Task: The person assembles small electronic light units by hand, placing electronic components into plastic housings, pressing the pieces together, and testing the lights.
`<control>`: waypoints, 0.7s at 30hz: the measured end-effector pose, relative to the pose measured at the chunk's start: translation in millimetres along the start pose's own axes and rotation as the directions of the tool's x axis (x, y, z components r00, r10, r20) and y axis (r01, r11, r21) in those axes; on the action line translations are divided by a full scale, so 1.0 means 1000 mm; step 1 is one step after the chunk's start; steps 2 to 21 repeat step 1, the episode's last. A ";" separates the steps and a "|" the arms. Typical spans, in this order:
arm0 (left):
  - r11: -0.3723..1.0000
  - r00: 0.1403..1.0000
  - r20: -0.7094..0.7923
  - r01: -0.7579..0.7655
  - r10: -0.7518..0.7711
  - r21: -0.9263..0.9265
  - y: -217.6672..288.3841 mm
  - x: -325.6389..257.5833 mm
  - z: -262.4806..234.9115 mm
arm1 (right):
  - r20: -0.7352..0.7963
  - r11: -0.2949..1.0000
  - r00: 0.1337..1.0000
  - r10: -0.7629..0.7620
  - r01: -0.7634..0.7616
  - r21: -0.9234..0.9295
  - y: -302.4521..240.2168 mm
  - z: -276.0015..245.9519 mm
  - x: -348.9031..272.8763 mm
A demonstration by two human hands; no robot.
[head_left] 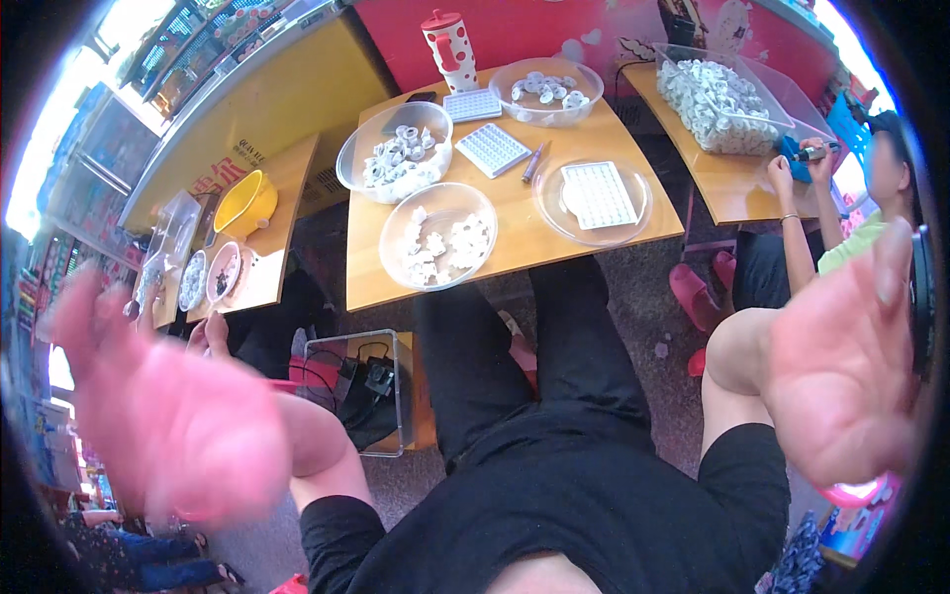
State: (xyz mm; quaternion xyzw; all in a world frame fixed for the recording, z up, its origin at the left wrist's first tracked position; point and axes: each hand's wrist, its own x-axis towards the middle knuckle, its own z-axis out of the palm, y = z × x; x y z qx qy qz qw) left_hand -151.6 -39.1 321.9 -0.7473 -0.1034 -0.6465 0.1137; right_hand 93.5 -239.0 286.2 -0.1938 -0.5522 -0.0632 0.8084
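Note:
My left hand is raised close to the camera, away from the table. It is blurred, with the palm showing, the fingers apart and nothing seen in it. On the other side my right hand is held up too, palm showing and fingers stretched upward, partly cut by the rim of the picture. Neither touches anything on the wooden table before me. There, a clear bowl of white pieces stands at the near left, behind it a bigger tub of white parts. At the near right a white gridded tray lies in a round clear dish.
Farther back are two more gridded trays, a pen-like tool, a bowl of parts and a dotted tumbler. At right a person works beside a bin of white parts. A yellow basin stands on the left table.

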 end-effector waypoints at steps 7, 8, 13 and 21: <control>0.950 0.931 -0.360 -0.166 0.063 -0.264 0.028 0.018 0.047 | -0.002 1.000 1.000 0.001 -0.001 -0.021 -0.002 -0.007 -0.008; 0.950 0.931 -0.360 -0.166 0.063 -0.264 0.028 0.018 0.047 | -0.002 1.000 1.000 0.001 -0.001 -0.021 -0.002 -0.007 -0.008; 0.950 0.931 -0.360 -0.166 0.063 -0.264 0.028 0.018 0.047 | -0.002 1.000 1.000 0.001 -0.001 -0.021 -0.002 -0.007 -0.008; 0.950 0.931 -0.360 -0.166 0.063 -0.264 0.028 0.018 0.047 | -0.002 1.000 1.000 0.001 -0.001 -0.021 -0.002 -0.007 -0.008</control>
